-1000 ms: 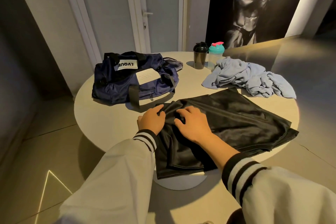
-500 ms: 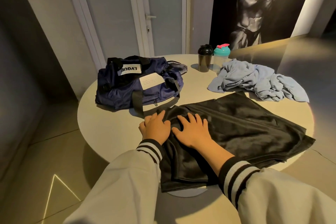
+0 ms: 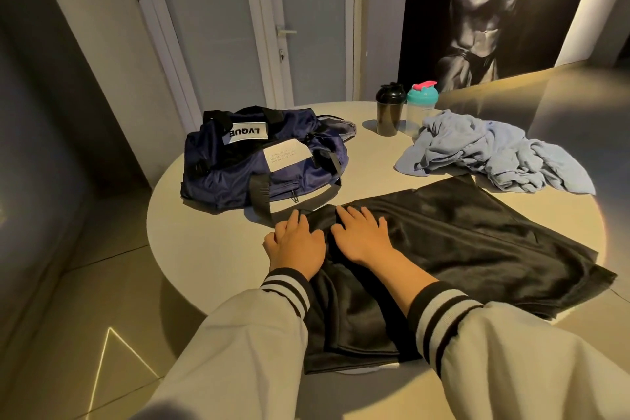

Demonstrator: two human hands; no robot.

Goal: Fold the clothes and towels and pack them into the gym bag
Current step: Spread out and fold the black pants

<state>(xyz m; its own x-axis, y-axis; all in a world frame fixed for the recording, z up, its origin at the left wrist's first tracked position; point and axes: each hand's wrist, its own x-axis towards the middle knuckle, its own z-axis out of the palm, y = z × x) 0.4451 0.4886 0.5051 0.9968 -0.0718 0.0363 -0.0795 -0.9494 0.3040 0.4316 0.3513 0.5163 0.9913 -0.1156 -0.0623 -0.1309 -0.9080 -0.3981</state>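
Both hands lie flat, side by side, on a shiny black garment (image 3: 470, 242), with the fingers straight and slightly spread and gripping nothing. The left hand (image 3: 295, 244) presses on the garment's far left corner, its outer edge reaching over the bare surface (image 3: 204, 235). The right hand (image 3: 363, 239) rests just to its right, fully on the fabric. The two are close but apart. Both sleeves (image 3: 511, 361) are pale with black-striped cuffs.

The black garment is spread across the near right part of the round, pale surface. Its near end hangs over the edge towards the person and its right corner overhangs the rim. The fabric shows a few long creases.

The navy gym bag (image 3: 259, 164) sits on the far left of the surface, just beyond the left hand. It carries white labels, and one black strap loops down onto the surface next to the garment's far edge. I cannot tell whether its top is zipped.

A crumpled light blue cloth (image 3: 494, 155) lies on the far right, its near edge touching or just beside the black garment. Behind it stand a black shaker bottle (image 3: 388, 111) and a teal-lidded bottle (image 3: 421, 107), side by side.

Beyond the surface are a pale door (image 3: 238, 27) with a lever handle and a dark poster (image 3: 494, 10) of a muscular torso.
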